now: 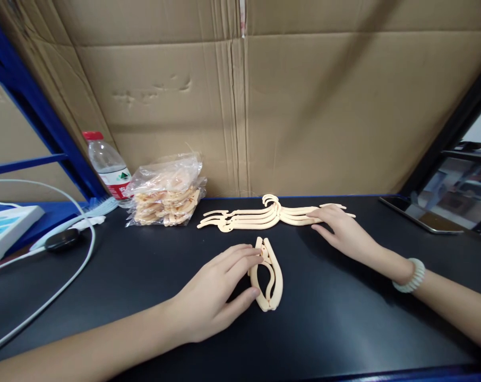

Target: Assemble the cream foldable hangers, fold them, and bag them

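A beige folding clothes hanger (278,281), folded up, lies on the black table in front of me. My left hand (220,292) has its fingers over the hanger's upper left part and its thumb at the left edge. Behind it is a row of unfolded beige hangers (256,217), laid side by side with their hooks together at the middle. My right hand (340,228) rests over the right arms of this row, fingers stretched and thumb apart. It covers part of those arms; their tips show beyond it.
Clear bags of folded beige hangers (166,193) are piled at the back left, beside a red-capped bottle (107,167). A white cable (81,281) loops over the table's left side near a power strip (9,231). A flat dark device (418,215) lies at right. Cardboard (324,106) walls the back.
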`<state>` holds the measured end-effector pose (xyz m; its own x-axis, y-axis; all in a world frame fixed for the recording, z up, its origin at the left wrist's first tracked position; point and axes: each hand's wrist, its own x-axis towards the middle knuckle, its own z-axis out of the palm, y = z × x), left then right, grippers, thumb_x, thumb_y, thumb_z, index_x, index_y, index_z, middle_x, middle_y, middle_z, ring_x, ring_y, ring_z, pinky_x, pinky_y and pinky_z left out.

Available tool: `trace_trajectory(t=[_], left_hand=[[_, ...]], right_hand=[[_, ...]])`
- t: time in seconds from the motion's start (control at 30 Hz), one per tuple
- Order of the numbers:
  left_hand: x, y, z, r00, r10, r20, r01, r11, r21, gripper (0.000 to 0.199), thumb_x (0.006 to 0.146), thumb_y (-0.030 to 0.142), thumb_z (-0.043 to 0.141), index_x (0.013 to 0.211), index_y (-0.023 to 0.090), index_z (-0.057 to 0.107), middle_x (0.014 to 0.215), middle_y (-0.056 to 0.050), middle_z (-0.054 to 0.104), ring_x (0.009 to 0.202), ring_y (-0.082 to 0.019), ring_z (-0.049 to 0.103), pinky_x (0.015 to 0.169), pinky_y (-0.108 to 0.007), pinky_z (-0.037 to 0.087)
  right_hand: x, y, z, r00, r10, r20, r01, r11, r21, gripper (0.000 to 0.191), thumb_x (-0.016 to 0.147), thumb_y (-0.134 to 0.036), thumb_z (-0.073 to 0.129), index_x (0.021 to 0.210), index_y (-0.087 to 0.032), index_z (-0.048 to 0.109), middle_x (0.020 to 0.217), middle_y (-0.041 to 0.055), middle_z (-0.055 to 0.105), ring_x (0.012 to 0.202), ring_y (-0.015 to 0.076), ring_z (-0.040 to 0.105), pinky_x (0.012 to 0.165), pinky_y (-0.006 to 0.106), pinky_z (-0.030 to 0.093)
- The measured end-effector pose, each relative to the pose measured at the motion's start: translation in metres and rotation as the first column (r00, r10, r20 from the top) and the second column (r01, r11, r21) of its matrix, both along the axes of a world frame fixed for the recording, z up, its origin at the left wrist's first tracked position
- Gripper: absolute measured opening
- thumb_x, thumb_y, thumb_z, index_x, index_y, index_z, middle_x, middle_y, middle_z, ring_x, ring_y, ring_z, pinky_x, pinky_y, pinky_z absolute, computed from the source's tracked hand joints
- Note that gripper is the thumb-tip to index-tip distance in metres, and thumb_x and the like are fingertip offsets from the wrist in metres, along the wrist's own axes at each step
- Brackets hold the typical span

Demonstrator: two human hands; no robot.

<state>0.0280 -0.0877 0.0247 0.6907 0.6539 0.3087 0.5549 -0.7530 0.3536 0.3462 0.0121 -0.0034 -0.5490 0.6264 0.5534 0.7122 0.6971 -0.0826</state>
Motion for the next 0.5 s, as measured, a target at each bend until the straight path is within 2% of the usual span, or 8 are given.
trace_trajectory(t=[0.1,0.23,0.33,0.43,0.5], left_hand=[[-0.001,0.002,-0.002,0.997,0.011,0.073,-0.011,1.000,-0.004,0.037,0.092,0.022,0.047,0.129,0.019,0.047,0.131,-0.010,0.056,0.126,-0.023,0.047,0.107,-0.040,0.041],[-0.001,0.001,-0.003,0.988,0.049,0.148,-0.045,0.998,-0.037,0.033,0.093,0.022,0.047,0.126,0.020,0.049,0.127,-0.009,0.057,0.120,-0.021,0.051,0.103,-0.037,0.043],[-0.001,-0.002,-0.002,0.966,0.135,0.222,-0.119,0.989,-0.085,0.029,0.093,0.023,0.048,0.121,0.022,0.052,0.122,-0.006,0.060,0.112,-0.020,0.055,0.098,-0.034,0.045],[-0.001,0.000,-0.001,0.895,0.285,0.343,-0.216,0.950,-0.226,0.021,0.092,0.026,0.049,0.110,0.020,0.058,0.111,-0.005,0.064,0.103,-0.019,0.060,0.091,-0.033,0.048],[-0.002,0.004,-0.001,0.822,0.369,0.433,-0.221,0.909,-0.354,0.017,0.091,0.029,0.050,0.101,0.018,0.059,0.103,-0.006,0.066,0.097,-0.020,0.062,0.086,-0.032,0.049]], right_hand=[[0.010,0.012,-0.004,0.999,-0.012,0.047,0.013,1.000,-0.017,0.011,0.092,-0.020,0.053,0.098,-0.018,0.062,0.099,0.0102,0.065,0.098,0.0288,0.055,0.087,0.047,0.046],[0.008,0.012,-0.007,0.999,0.008,0.051,-0.006,0.999,-0.037,0.009,0.091,-0.026,0.055,0.090,-0.019,0.060,0.092,0.0093,0.064,0.091,0.0278,0.054,0.083,0.045,0.045],[0.005,0.008,-0.005,1.000,0.024,0.008,-0.023,0.996,-0.082,0.013,0.092,-0.028,0.052,0.082,-0.020,0.057,0.087,0.0077,0.061,0.085,0.0256,0.053,0.078,0.041,0.045],[0.002,0.003,-0.001,0.998,0.015,-0.068,-0.024,0.990,-0.137,0.013,0.093,-0.028,0.049,0.083,-0.021,0.054,0.084,0.0060,0.060,0.079,0.0235,0.055,0.071,0.037,0.045],[0.000,-0.002,0.002,0.993,-0.016,-0.115,-0.007,0.981,-0.194,0.012,0.094,-0.029,0.047,0.085,-0.022,0.052,0.082,0.0047,0.061,0.074,0.0220,0.057,0.066,0.034,0.045]])
